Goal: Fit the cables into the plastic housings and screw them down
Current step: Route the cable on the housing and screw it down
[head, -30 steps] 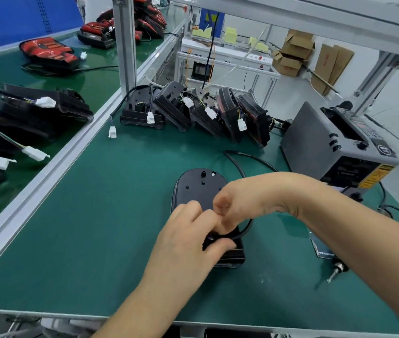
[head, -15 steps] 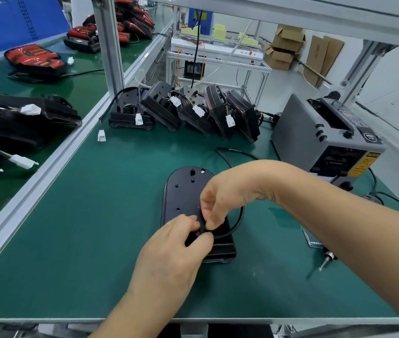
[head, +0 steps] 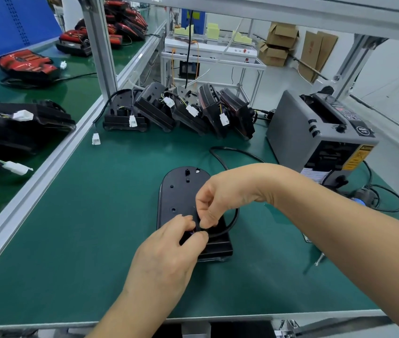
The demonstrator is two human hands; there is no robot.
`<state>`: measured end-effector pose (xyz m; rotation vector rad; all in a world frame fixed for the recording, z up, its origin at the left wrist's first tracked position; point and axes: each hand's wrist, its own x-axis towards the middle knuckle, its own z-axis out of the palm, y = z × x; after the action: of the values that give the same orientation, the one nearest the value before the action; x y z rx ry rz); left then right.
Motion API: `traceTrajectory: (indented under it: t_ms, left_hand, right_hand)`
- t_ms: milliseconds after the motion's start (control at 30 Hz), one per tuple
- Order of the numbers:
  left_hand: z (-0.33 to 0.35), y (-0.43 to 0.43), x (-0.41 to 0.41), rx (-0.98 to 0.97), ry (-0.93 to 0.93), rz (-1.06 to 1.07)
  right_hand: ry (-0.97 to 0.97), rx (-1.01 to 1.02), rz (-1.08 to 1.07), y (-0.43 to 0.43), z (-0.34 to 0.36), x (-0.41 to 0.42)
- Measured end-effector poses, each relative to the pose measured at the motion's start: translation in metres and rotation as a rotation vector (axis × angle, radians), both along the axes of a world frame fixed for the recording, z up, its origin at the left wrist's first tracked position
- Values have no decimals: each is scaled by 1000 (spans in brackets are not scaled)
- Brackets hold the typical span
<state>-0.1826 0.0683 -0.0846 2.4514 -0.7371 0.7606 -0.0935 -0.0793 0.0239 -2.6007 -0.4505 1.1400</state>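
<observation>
The fingers [head: 205,215] of the right hand [head: 220,198] curl down and pinch the black cable [head: 236,215] where it meets the housing [head: 176,191]. The left hand [head: 166,254] pinches the same spot between thumb and forefinger from the near side. From there the cable loops out past the housing's right side and runs toward the far edge. The housing lies flat mid-surface [head: 83,228], nearer the near edge. More housings [head: 159,111] with white plugs lean in a row along the far edge, and a grey machine [head: 315,132] sits by the far right corner.
</observation>
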Motion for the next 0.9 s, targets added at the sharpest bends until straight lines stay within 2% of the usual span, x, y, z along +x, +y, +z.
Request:
traceTrajectory:
  t_ms: [200,500,633,733,800,867,900]
  left_hand:
    - [1,0,1,-3,-5,4]
    - [2,-3,0,-10,-3,19]
    - [1,-2,0,-17,18,12]
    - [0,-2,0,-7,32,-7]
    - [-1,-1,1,2,33,-7]
    - [-2,-1,2,3,32,-5]
    - [-2,-1,2,1,32,-6]
  right_hand:
    - [-46,35,-38,-4,-3,-5]
    - [-100,335,-211,-24,-19,-22]
    - [-238,466,-343,-34,-18,-30]
    - [-420,526,-528,-61,-14,-41]
    - [-599,462,-692,-90,-14,-49]
    - [-775,248,-821,-125,-14,-54]
    - [-804,101,-859,-143,-14,-54]
